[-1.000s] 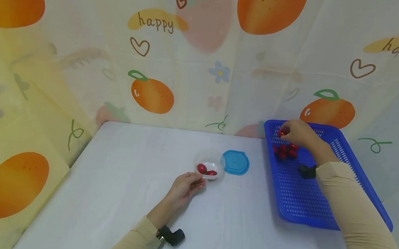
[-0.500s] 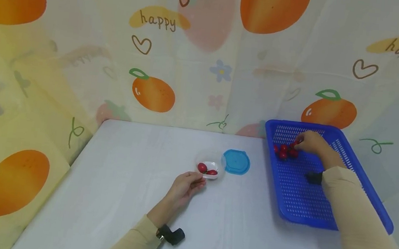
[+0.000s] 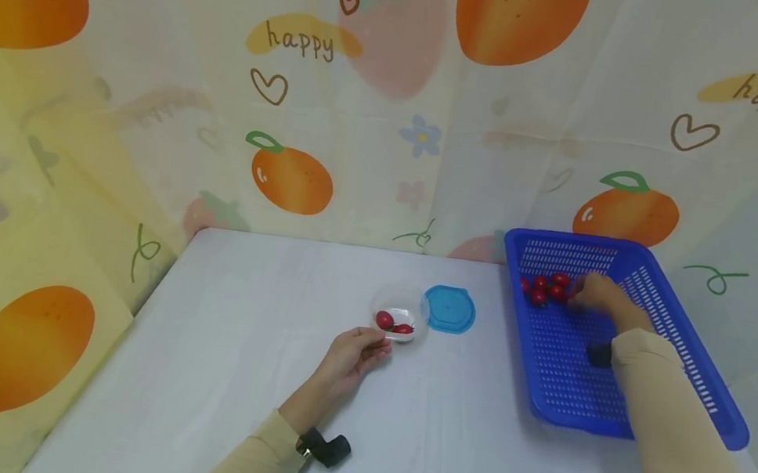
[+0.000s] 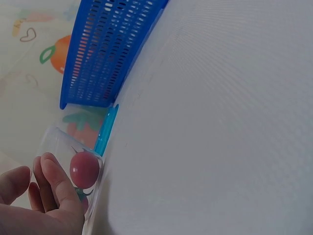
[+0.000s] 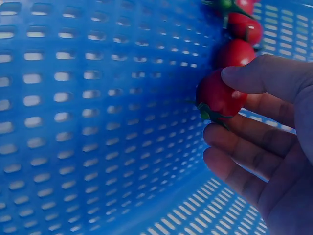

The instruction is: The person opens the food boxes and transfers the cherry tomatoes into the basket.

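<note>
My left hand (image 3: 353,356) pinches the near rim of a small clear plastic container (image 3: 408,303) on the white table. Two red cherry tomatoes (image 3: 384,320) lie in it; one shows large, with its green stem, beside my fingers in the left wrist view. On the right, my right hand (image 3: 602,297) is down inside the blue basket (image 3: 544,399). Its thumb and a finger pinch a cherry tomato (image 5: 220,95) with a green calyx. Several more cherry tomatoes (image 3: 539,285) lie against the basket's left side, just left of that hand.
A light-blue lid (image 3: 450,309) lies flat on the table (image 3: 248,378), right beside the container and between it and the basket. Behind the table hangs a curtain (image 3: 363,132) printed with fruit. Each wrist wears a small black camera (image 3: 325,447).
My right hand has moved down and right within the basket, from above the tomatoes with one pinched to the right of the cluster. The left hand and container have stayed still.
</note>
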`<state>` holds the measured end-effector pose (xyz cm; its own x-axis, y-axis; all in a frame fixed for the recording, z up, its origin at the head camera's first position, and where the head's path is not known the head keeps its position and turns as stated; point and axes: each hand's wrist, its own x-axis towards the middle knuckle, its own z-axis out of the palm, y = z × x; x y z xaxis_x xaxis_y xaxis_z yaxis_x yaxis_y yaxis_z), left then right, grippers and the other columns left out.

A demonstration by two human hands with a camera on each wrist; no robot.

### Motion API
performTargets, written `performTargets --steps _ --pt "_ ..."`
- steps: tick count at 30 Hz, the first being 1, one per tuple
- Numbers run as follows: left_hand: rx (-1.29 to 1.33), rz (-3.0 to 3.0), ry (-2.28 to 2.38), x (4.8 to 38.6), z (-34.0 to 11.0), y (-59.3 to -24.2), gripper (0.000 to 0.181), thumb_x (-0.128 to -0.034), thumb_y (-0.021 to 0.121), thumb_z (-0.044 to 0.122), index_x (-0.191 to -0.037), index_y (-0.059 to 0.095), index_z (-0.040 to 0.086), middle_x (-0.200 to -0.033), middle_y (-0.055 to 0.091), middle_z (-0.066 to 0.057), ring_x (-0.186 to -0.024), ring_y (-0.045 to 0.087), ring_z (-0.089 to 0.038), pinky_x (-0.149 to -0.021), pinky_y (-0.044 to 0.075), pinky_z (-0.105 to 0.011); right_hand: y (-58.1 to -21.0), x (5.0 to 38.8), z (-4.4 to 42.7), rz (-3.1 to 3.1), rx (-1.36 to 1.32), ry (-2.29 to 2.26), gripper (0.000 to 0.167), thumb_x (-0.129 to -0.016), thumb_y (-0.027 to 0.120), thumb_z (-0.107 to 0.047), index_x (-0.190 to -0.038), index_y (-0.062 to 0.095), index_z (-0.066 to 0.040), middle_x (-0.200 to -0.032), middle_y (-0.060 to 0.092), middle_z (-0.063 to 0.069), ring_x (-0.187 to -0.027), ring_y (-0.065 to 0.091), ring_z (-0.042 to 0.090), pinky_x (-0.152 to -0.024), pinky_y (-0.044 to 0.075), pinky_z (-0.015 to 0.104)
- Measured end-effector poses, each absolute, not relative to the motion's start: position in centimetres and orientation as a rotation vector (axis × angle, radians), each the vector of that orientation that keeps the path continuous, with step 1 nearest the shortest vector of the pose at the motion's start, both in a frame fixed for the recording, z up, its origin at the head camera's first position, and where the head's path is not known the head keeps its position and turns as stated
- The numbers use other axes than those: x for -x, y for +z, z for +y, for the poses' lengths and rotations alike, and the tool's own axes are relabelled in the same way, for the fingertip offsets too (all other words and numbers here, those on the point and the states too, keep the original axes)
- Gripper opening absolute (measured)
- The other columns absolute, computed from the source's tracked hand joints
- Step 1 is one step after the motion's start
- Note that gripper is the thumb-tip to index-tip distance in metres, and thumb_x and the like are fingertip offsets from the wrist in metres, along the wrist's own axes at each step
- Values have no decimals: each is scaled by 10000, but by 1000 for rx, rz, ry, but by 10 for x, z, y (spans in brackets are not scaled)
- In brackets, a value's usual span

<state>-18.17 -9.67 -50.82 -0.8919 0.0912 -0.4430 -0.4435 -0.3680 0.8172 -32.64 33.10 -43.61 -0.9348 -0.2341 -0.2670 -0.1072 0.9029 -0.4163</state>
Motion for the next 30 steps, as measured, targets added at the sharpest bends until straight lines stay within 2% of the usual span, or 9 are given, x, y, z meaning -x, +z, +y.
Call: performTargets --steps 9,13,18,21,30 --pt "487 1522 2313 182 -96 -507 276 -957 612 183 -1168 557 14 -964 689 -45 -887 689 -127 -831 575 -208 -440 326 332 2734 194 -601 286 -786 706 -91 -966 635 121 -836 674 203 -788 638 324 -717 533 430" --pt "479 1520 2318 182 -96 -506 284 -952 622 188 -1166 555 14 -964 689 -46 -885 689 -127 -833 575 -209 -440 325 332 2724 200 -593 316 -805 705 -100 -999 624 136 -880 675 234 -841 637 360 -786 527 498" --pt "471 1529 2311 182 -96 -506 263 -961 606 182 -1162 555 21 -967 687 -44 -888 689 -126 -833 574 -209 -437 323 339 2722 166 -573 425 -856 693 -184 -1105 602 148 -1053 648 320 -1026 586 488 -912 469 620" --pt "475 1529 2310 182 -96 -506 251 -965 596 177 -1161 557 25 -974 687 -46 -890 690 -128 -833 574 -208 -431 322 342 2734 147 -573 453 -877 667 -216 -1131 589 151 -1108 619 346 -1072 551 522 -939 442 652" --pt "481 1525 2309 182 -96 -506 243 -967 593 178 -1151 563 22 -969 694 -47 -883 687 -126 -825 575 -204 -408 324 330 2833 236 -600 357 -923 592 -159 -1095 591 154 -1081 614 360 -1027 571 508 -898 466 624"
